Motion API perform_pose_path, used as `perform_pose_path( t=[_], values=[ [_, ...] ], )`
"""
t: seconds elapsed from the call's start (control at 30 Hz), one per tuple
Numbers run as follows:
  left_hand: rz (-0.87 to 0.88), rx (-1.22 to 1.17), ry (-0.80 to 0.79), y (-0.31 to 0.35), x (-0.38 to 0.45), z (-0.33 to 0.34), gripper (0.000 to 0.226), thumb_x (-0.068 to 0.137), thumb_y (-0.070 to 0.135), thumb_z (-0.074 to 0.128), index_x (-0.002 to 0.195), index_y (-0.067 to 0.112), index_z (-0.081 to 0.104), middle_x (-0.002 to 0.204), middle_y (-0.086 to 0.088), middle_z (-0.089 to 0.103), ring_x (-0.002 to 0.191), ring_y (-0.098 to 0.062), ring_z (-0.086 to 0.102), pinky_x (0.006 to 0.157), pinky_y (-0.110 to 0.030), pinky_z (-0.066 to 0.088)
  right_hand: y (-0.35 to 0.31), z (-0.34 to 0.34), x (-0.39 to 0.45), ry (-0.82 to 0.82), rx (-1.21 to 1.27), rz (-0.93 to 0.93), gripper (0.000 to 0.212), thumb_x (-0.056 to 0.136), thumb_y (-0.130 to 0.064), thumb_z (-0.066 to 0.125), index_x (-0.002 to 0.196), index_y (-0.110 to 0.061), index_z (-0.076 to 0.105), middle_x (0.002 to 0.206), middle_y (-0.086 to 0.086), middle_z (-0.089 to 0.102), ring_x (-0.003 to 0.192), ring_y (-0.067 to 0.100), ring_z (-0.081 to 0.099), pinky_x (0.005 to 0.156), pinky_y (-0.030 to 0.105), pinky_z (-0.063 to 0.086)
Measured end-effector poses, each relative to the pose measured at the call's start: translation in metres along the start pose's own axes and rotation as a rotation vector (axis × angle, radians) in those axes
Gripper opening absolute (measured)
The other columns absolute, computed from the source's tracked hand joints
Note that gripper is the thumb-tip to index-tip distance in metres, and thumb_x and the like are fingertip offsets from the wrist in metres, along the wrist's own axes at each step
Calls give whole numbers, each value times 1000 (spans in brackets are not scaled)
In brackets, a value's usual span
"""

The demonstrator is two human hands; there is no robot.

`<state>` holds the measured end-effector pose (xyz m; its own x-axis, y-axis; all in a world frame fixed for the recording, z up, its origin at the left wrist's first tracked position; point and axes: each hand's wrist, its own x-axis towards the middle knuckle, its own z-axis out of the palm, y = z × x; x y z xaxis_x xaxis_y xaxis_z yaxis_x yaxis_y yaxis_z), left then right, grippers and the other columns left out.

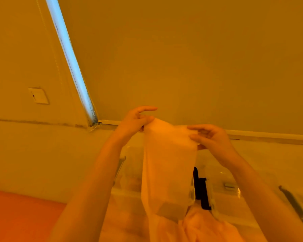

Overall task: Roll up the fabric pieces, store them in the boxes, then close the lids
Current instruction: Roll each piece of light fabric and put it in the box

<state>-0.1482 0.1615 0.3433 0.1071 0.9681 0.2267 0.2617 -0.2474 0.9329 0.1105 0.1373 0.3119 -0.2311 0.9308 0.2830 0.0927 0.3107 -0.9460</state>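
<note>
A thin, pale, see-through fabric piece hangs in front of me, held up by its top edge. My left hand pinches the top left corner, index finger stretched out. My right hand pinches the top right corner between thumb and fingers. The cloth drops down over clear plastic boxes: one at the left and one at the right with black latches. More bunched fabric lies at the bottom, in front of the boxes.
A wall with a light switch is at the left. A window blind with a bright slit fills the upper view. A reddish surface lies bottom left. A dark handle sits on the far right box.
</note>
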Motion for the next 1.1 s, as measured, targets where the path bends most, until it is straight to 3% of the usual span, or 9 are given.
perform_pose_path(
  t=[0.1,0.27,0.37,0.47,0.57,0.7,0.83,0.93,1.1],
  values=[
    [34,-31,-21,20,2,-8,29,91,14,61,111,35,64,68,6,61,64,-12,55,62,-27,45,-21,-1,0,1,58,-46,27,79,-8,66,102,-23,67,92,-9,72,80,11,71,61,25,58],
    [-48,-61,-119,7,13,-10,38,87,10,64,112,38,60,101,-7,71,92,-28,57,80,-43,43,-9,2,18,-27,-24,-21,33,74,-19,72,104,-31,68,96,-4,72,77,14,70,59,21,54],
    [-162,40,-143,-32,22,0,36,90,11,62,116,37,58,108,-3,70,90,-22,57,77,-34,43,35,5,28,-36,-101,78,32,82,-11,71,109,-26,67,106,5,70,83,22,70,67,28,58],
    [-288,97,-138,-82,25,16,33,93,14,59,120,32,59,103,2,68,80,-10,55,69,-25,39,82,11,30,-55,-192,172,31,85,-9,69,111,-26,65,112,0,67,78,9,68,65,21,56],
    [-391,140,-162,-125,23,35,34,94,14,57,124,29,57,109,-1,63,81,-10,54,65,-21,40,123,15,27,-69,-309,249,32,87,-12,67,114,-28,63,118,-12,58,87,4,64,66,16,55],
    [-488,100,-192,-158,18,53,35,94,12,56,127,24,55,112,0,60,84,-8,56,67,-19,44,164,11,19,-102,-396,318,32,88,-14,67,118,-23,63,122,-9,57,92,0,59,66,11,51],
    [-518,87,-197,-179,16,64,39,93,10,56,129,24,53,118,-3,59,96,-17,62,80,-30,54,183,10,15,-119,-465,358,33,89,-10,66,122,-15,62,120,-7,54,87,-6,51,67,3,45],
    [-532,123,-199,-189,14,67,45,92,4,56,133,23,50,114,-3,56,99,-24,61,88,-41,52,189,11,10,-145,-522,362,35,90,-12,65,124,-18,60,119,-9,52,94,1,52,65,1,43],
    [-571,86,-146,-203,-3,67,44,90,-1,56,132,14,52,107,-2,55,82,-9,58,70,-23,51,196,13,-8,-150,-513,432,35,92,-11,62,126,-18,58,115,-6,53,97,7,54,60,5,45]
  ],
)
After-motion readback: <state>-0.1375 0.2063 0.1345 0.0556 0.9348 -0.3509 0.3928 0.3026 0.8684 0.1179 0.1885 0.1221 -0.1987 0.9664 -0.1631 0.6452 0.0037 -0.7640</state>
